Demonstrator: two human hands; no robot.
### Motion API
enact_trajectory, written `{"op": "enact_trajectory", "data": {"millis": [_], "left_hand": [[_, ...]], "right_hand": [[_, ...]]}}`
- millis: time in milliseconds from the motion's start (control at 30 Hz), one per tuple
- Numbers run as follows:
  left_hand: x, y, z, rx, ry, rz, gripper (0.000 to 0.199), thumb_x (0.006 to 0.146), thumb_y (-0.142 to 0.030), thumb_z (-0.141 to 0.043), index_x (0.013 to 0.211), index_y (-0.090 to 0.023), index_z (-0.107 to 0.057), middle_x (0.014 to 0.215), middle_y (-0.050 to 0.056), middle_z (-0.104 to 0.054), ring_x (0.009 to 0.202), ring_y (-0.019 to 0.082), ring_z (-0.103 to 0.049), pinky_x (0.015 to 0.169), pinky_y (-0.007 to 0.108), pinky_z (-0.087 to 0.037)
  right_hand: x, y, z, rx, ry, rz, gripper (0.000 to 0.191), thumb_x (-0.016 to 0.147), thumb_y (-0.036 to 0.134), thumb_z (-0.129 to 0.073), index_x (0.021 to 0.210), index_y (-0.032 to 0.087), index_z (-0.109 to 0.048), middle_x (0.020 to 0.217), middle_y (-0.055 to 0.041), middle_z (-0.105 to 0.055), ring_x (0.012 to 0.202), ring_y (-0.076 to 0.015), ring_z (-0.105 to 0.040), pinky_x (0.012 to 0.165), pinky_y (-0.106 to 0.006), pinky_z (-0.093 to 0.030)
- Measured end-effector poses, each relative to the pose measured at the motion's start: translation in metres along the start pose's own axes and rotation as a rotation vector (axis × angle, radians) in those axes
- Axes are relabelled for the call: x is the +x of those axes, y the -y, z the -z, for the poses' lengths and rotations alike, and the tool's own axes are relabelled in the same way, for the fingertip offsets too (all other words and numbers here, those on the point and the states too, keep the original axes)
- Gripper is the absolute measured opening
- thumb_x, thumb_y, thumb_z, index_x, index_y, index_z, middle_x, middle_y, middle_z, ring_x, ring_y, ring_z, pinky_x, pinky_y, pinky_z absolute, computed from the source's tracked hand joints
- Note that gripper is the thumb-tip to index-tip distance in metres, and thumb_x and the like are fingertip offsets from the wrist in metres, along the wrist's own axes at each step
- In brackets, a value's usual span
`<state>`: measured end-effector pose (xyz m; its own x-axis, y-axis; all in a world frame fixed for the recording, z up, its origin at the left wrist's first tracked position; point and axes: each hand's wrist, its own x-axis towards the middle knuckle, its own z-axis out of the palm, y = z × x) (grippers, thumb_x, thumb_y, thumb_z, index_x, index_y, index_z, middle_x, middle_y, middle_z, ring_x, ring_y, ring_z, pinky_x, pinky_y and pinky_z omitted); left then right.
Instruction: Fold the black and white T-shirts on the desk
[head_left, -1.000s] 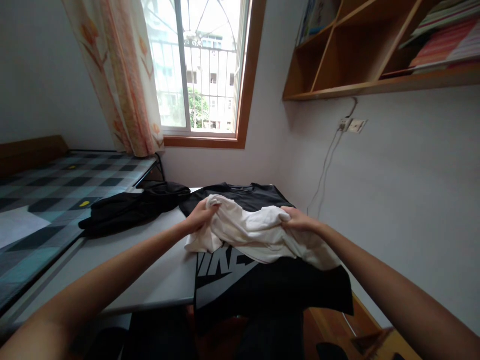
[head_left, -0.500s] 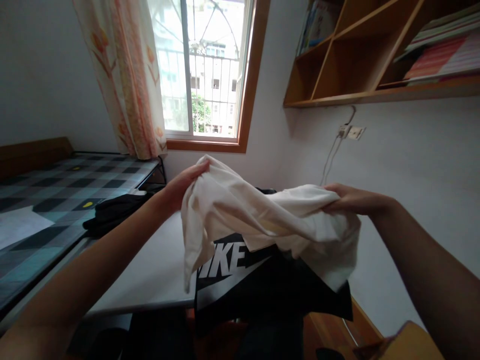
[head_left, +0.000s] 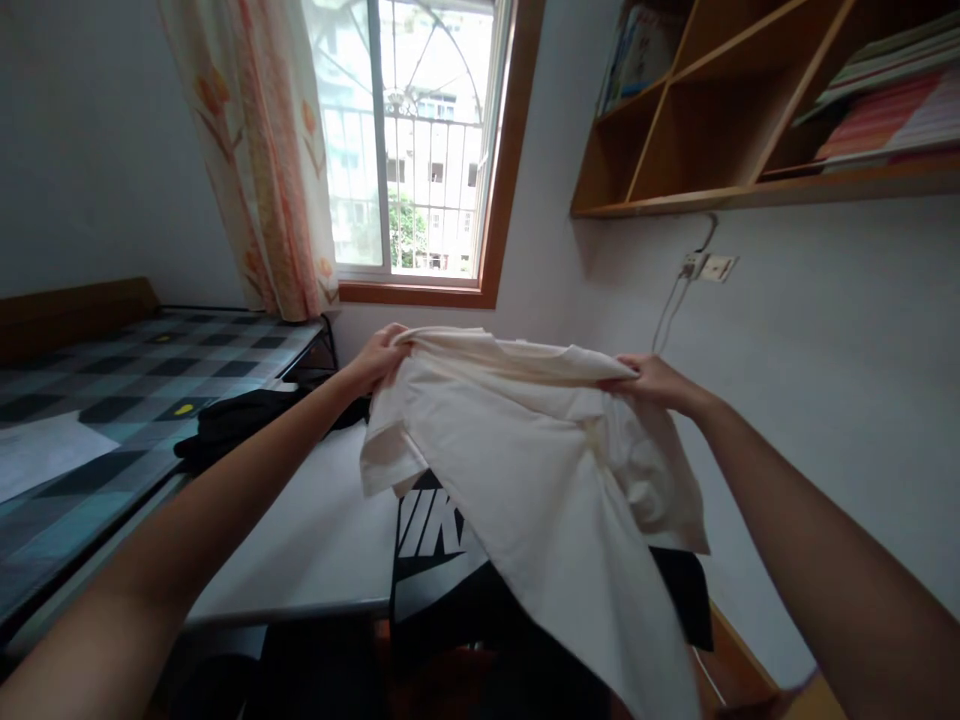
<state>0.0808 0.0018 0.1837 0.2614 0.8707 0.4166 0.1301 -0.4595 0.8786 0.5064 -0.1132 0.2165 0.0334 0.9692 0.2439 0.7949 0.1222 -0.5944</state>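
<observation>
In the head view, the person's left hand (head_left: pixel 379 358) has its fingers closed round the upper edge of the white shirt (head_left: pixel 517 440), near one shoulder. The right hand (head_left: pixel 652 382) grips the same edge near the other shoulder, the fingers partly hidden in the cloth. Neither hand is open, and the two are well apart, with the edge stretched between them. The white shirt hangs from both hands in front of the person, above the table (head_left: pixel 300 540); its body falls in slanting folds toward the lower right, and the bottom runs out of view.

Behind and below it lies the black shirt (head_left: pixel 442 595), largely covered, with part of its pale lettering showing and its lower end over the table's near edge. Black cloth (head_left: pixel 240 420) lies in a heap on the left, partly behind the left forearm. Beyond it is the checked bed (head_left: pixel 202 345) with a sheet of paper (head_left: pixel 52 450) on it. A flowered curtain (head_left: pixel 262 160) hangs beside the barred window (head_left: pixel 435 150). On the right wall, a wooden shelf (head_left: pixel 712 130) holds books (head_left: pixel 892 115) above a socket (head_left: pixel 716 267).
</observation>
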Motion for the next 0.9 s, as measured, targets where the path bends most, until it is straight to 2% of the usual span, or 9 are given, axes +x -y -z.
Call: {"op": "enact_trajectory", "data": {"millis": [100,200,400,500,567,667,767,833,900], "left_hand": [[-0.003,0.036,-0.002,0.293,0.106,0.018,0.004,0.076,-0.017,-0.062,0.077,-0.013,-0.062,0.065,-0.003,-0.057,0.065,0.010,-0.049,0.060,0.020,-0.038],[-0.008,0.054,-0.006,0.398,0.168,0.026,0.009,0.075,-0.019,-0.063,0.068,-0.012,-0.062,0.061,-0.003,-0.056,0.065,0.011,-0.047,0.058,0.021,-0.035],[-0.018,0.070,-0.019,0.335,0.529,0.276,0.024,0.054,-0.027,-0.080,0.064,-0.011,-0.065,0.056,-0.003,-0.056,0.057,0.012,-0.049,0.052,0.022,-0.035],[-0.025,0.071,-0.027,0.215,0.516,0.309,0.014,0.054,-0.015,-0.072,0.065,-0.013,-0.064,0.060,-0.003,-0.058,0.059,0.012,-0.053,0.053,0.021,-0.039],[-0.034,0.065,-0.035,0.058,0.488,0.364,0.020,0.055,-0.011,-0.065,0.075,-0.014,-0.066,0.066,-0.002,-0.061,0.061,0.013,-0.056,0.055,0.021,-0.042],[-0.049,0.047,-0.047,-0.203,0.497,0.471,0.039,0.057,-0.010,-0.065,0.095,-0.017,-0.064,0.076,-0.001,-0.065,0.065,0.014,-0.062,0.057,0.023,-0.048],[-0.060,0.023,-0.054,-0.329,0.559,0.518,0.038,0.064,-0.019,-0.071,0.101,-0.017,-0.064,0.084,0.002,-0.069,0.070,0.015,-0.065,0.062,0.024,-0.053],[-0.063,0.006,-0.052,-0.311,0.696,0.499,0.037,0.066,-0.026,-0.077,0.100,-0.015,-0.066,0.088,0.005,-0.071,0.073,0.016,-0.066,0.065,0.025,-0.054],[-0.064,-0.011,-0.045,-0.237,0.881,0.435,0.041,0.062,-0.029,-0.083,0.097,-0.014,-0.069,0.088,0.005,-0.073,0.074,0.017,-0.067,0.066,0.025,-0.055]], "right_hand": [[0.010,-0.022,-0.017,-0.252,0.051,-0.023,0.025,0.056,0.038,-0.073,0.070,0.020,-0.064,0.069,-0.0009,-0.068,0.068,-0.0198,-0.061,0.060,-0.026,-0.044],[0.016,-0.038,-0.028,-0.417,0.073,-0.071,0.019,0.061,0.033,-0.070,0.076,0.021,-0.066,0.077,-0.0028,-0.070,0.072,-0.0198,-0.063,0.061,-0.025,-0.042],[0.012,-0.037,-0.038,-0.699,-0.084,-0.176,0.026,0.080,0.030,-0.056,0.102,0.024,-0.067,0.104,-0.0087,-0.070,0.090,-0.0242,-0.065,0.066,-0.029,-0.042],[0.003,-0.033,-0.045,-0.788,-0.131,-0.177,0.028,0.087,0.026,-0.047,0.107,0.024,-0.066,0.109,-0.0108,-0.068,0.090,-0.0263,-0.065,0.068,-0.032,-0.043],[-0.002,-0.034,-0.050,-0.815,-0.185,-0.162,0.030,0.090,0.023,-0.041,0.108,0.023,-0.065,0.109,-0.0128,-0.067,0.088,-0.0269,-0.065,0.069,-0.034,-0.044],[-0.006,-0.042,-0.054,-0.713,-0.349,-0.131,0.032,0.091,0.023,-0.038,0.110,0.020,-0.062,0.110,-0.0143,-0.065,0.089,-0.0270,-0.064,0.072,-0.034,-0.045],[-0.006,-0.053,-0.050,-0.387,-0.507,-0.078,0.032,0.084,0.022,-0.044,0.112,0.019,-0.058,0.105,-0.0122,-0.067,0.092,-0.0258,-0.063,0.075,-0.034,-0.047],[-0.010,-0.057,-0.041,-0.119,-0.555,-0.030,0.027,0.080,0.023,-0.049,0.104,0.020,-0.059,0.096,-0.0086,-0.068,0.087,-0.0237,-0.063,0.074,-0.033,-0.049],[-0.019,-0.056,-0.025,0.145,-0.482,-0.016,0.019,0.077,0.031,-0.055,0.092,0.022,-0.061,0.082,-0.0053,-0.068,0.075,-0.0215,-0.062,0.065,-0.032,-0.050]]}}
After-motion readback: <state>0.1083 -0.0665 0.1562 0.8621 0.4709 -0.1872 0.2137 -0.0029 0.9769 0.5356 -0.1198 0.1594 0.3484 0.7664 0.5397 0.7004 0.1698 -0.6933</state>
